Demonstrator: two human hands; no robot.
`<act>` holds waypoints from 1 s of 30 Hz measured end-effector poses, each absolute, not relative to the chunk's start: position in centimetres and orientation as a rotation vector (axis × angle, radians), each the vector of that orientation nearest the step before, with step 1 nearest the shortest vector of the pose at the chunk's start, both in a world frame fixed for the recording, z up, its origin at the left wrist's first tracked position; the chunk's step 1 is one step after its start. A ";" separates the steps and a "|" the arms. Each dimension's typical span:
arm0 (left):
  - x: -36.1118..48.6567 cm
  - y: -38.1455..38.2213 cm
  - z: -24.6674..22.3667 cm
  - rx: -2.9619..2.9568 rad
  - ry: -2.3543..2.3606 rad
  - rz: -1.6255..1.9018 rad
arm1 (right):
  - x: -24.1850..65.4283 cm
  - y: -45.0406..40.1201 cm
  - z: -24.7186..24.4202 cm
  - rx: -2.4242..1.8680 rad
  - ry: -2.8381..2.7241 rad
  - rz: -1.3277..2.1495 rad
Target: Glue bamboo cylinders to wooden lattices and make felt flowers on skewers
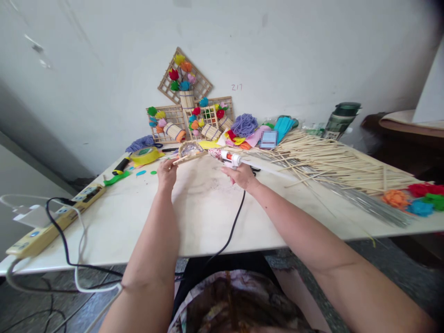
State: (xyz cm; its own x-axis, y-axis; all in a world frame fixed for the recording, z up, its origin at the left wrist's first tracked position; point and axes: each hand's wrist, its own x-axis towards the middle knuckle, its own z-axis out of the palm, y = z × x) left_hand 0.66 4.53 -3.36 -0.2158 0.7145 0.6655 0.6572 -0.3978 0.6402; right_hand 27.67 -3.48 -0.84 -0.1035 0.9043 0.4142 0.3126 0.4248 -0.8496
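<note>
My left hand [167, 174] pinches the end of a thin wooden stick [187, 158] above the table's middle. Wrapped round a white glue gun [231, 158], my right hand [239, 175] holds it with the nozzle pointing left toward the stick. A long clear glue stick [267, 169] sticks out of the gun's back. Just behind the stick lies a small curved piece with a beaded-looking rim [190, 148]; whether it touches the stick I cannot tell. The gun's black cord [237, 217] runs down over the table's front edge.
Wooden lattices with felt flowers [186, 76] lean on the wall. Wooden sticks [333, 157] and wires [367, 203] spread at the right, near felt pieces [395, 199]. A power strip [45, 236], a cutter [121, 166] and yellow tape [146, 156] lie left. Purple yarn [244, 125] and a bottle [342, 121] stand behind.
</note>
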 end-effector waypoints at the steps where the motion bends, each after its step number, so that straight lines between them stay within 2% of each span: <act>1: 0.7 4.5 -3.4 1.933 1.692 1.712 | 27.7 -3.5 -0.8 -1.082 -1.644 0.727; 24: 0.7 4.4 -3.3 1.989 1.708 1.736 | 28.0 -2.9 -1.3 -1.123 -1.589 0.723; 30: 1.2 3.8 -2.8 2.125 1.786 1.656 | 27.9 -2.9 -1.0 -0.919 -1.448 0.810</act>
